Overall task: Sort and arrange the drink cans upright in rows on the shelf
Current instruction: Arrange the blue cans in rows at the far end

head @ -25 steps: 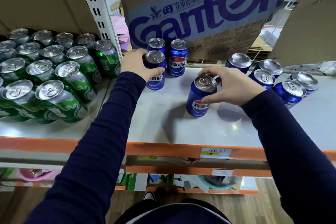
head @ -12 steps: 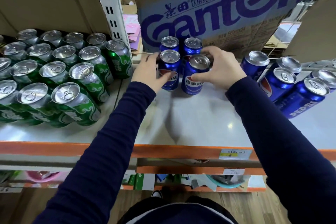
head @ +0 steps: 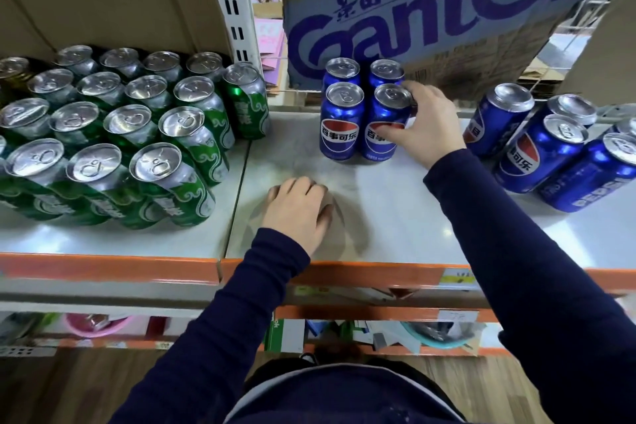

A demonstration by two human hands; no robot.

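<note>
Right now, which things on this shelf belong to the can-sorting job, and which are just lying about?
Part of the job:
- blue cans in a two-by-two block, right hand on one
- loose blue cans
- green cans
- shelf

Lying about:
- cardboard water box
- pink basin on the lower shelf

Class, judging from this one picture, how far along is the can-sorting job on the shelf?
Done: the green cans stand upright in rows on the left, and three blue cans form part of a square block at the back.
In hand: the right hand grips the fourth blue can in that block; the left hand rests empty on the shelf.
Left: the loose blue cans on the right are still ungrouped.
</note>
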